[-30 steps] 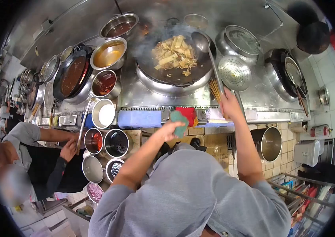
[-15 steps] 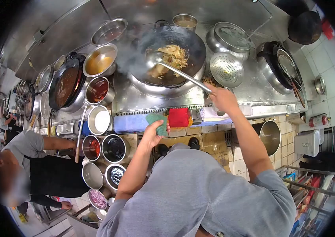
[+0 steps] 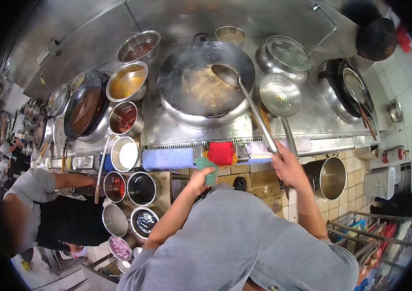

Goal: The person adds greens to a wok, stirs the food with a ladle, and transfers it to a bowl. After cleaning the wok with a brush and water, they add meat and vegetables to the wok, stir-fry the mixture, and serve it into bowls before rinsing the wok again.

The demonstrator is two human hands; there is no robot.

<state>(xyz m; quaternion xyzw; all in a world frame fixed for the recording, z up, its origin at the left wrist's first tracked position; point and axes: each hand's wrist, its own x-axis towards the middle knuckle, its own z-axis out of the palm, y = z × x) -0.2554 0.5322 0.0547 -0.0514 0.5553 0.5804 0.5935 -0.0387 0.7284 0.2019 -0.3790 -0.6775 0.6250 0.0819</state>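
My right hand (image 3: 289,167) is closed round the long handle of a steel ladle (image 3: 255,109). The ladle's bowl is over the right part of a large black wok (image 3: 171,65), above steaming food (image 3: 206,88) that looks like sliced pieces and noodles. In front of my body, my left hand (image 3: 199,181) grips a folded green cloth (image 3: 209,169), apart from the wok. A perforated steel skimmer (image 3: 280,95) lies just right of the wok, with its handle passing close to my right hand.
Steel bowls and pots of sauces (image 3: 124,118) line the left side. Beyond them a co-worker (image 3: 41,189) stands with an arm reaching in. A lidded pot (image 3: 288,53) stands back right. Folded blue (image 3: 168,158) and red (image 3: 220,153) cloths lie along the stove's front edge.
My right hand has moved down and right, and the ladle's bowl has shifted from the wok's left part to its right. My left hand with the cloth has moved slightly right and down.
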